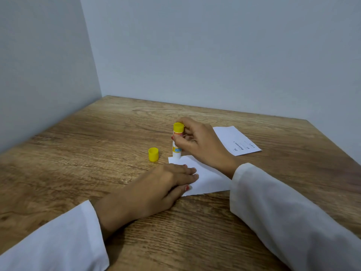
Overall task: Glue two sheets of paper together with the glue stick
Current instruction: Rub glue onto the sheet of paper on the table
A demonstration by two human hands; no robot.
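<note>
A white sheet of paper [207, 177] lies on the wooden table in front of me. My left hand [156, 184] rests flat on its near left part, fingers together, holding nothing. My right hand [199, 143] grips a white and yellow glue stick [177, 141] upright, its lower tip touching the sheet's far left corner. The stick's yellow cap [153, 154] stands by itself on the table just left of the sheet. A second white sheet [236, 140] with printed text lies further back to the right, partly hidden by my right hand.
The wooden table [97, 143] sits in a corner, with grey walls at the left and at the back. Its right edge runs diagonally at the far right. White sleeves cover both forearms.
</note>
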